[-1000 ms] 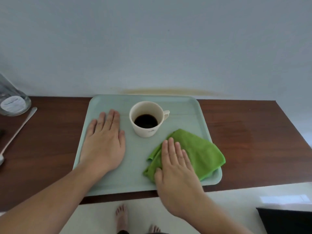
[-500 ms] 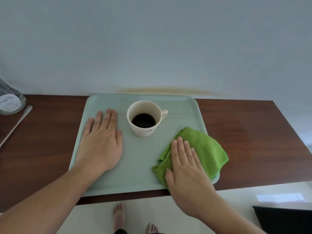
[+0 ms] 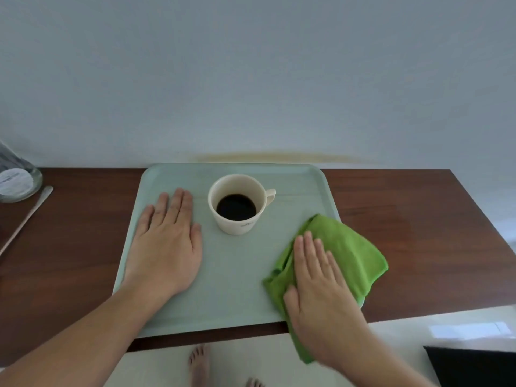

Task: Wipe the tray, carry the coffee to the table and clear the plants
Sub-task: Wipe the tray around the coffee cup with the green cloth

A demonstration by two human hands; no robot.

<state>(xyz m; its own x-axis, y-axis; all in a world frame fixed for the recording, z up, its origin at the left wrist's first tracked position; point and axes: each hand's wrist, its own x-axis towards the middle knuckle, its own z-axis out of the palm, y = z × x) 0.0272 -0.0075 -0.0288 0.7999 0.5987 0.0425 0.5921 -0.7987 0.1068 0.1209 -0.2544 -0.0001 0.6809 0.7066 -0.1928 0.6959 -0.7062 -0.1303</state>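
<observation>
A pale green tray [image 3: 237,280] lies on a dark wooden counter [image 3: 418,233] against the wall. A cream cup of black coffee [image 3: 237,205] stands on the tray's far middle, handle to the right. My left hand [image 3: 167,247] lies flat, palm down, on the tray's left side, just left of the cup. My right hand [image 3: 318,286] presses flat on a bright green cloth [image 3: 346,252] at the tray's near right corner. The cloth hangs over the tray's right rim and the counter's front edge. No plants are in view.
A glass jar [image 3: 16,177] with a white label stands at the counter's far left, with a long pale spoon handle [image 3: 25,219] beside it. Below the counter edge are a pale floor, bare feet [image 3: 199,364] and a dark object [image 3: 474,367] at the bottom right.
My right hand has slid the green cloth to the right and towards me, so it now overhangs the tray's right rim and the counter's front edge. My left hand and the cup have stayed put.
</observation>
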